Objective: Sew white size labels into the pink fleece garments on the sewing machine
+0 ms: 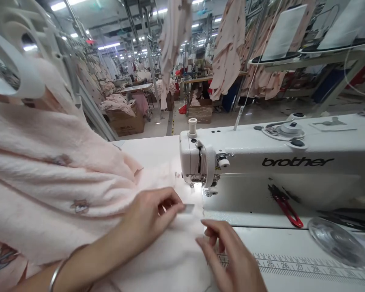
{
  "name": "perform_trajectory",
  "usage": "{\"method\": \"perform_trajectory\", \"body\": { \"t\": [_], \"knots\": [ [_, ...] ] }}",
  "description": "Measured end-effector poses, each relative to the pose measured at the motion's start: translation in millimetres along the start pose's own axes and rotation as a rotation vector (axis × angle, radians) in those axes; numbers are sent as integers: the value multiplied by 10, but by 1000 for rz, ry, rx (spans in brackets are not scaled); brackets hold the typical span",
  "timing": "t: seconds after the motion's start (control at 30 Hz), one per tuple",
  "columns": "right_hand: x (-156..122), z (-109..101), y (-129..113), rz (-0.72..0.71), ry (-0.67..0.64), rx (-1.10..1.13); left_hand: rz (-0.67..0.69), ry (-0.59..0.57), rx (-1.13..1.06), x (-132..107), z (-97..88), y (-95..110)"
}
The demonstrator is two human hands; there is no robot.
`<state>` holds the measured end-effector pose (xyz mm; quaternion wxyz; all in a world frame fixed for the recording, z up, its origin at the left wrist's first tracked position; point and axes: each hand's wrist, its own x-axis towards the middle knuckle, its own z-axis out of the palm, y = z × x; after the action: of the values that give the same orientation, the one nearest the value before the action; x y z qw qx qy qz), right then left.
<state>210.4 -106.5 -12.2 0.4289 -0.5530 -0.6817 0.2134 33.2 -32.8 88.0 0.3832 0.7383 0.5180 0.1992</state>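
Observation:
Between the thumb and index finger of my left hand [153, 213] is a small greyish-white label [189, 208], pinched just above the fabric. Pale pink plush fabric [170, 255] lies under both hands and reaches up to the needle area of the white sewing machine [190, 158]. My right hand [234, 257] is at the fabric's right edge, thumb and index finger apart, its other fingers partly curled. I see nothing held in it. A lamp lights the presser foot area brightly, so the needle is hard to make out.
Red-handled thread snips [287, 209] lie on the machine bed, with a clear plastic disc [337, 242] and dark scissors [353, 217] farther right. A printed ruler [292, 265] runs along the table's front. Pink printed fabric [48, 170] is heaped at left. Thread cones [284, 32] stand behind.

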Motion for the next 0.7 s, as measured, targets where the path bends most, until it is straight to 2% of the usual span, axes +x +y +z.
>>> {"method": "perform_trajectory", "body": {
  "t": [0.07, 0.13, 0.23, 0.3, 0.37, 0.47, 0.53, 0.6, 0.63, 0.7],
  "knots": [
    [-183, 174, 174, -261, 89, -309, 33, 49, 253, 111, -53, 18],
    [-321, 308, 327, -402, 94, -476, 59, -30, 353, 248, 1, -16],
    [-357, 350, 460, -452, 63, -527, 171, -158, 369, 450, 199, -179],
    [-274, 296, 477, -486, 54, -505, 196, -134, 372, 550, 299, -330],
    [-148, 233, 445, -467, 20, -436, 178, -88, 376, 607, 326, -463],
    [26, 194, 362, -338, -24, -321, 174, -91, 367, 609, 282, -539],
    [81, 207, 329, -258, -19, -332, 185, -73, 351, 566, 256, -497],
    [73, 234, 334, -209, -3, -399, 181, -1, 304, 511, 262, -420],
    [51, 247, 350, -192, 5, -435, 154, 25, 257, 488, 277, -385],
    [-7, 269, 394, -195, 44, -501, 29, -4, 108, 467, 324, -344]
  ]
}}
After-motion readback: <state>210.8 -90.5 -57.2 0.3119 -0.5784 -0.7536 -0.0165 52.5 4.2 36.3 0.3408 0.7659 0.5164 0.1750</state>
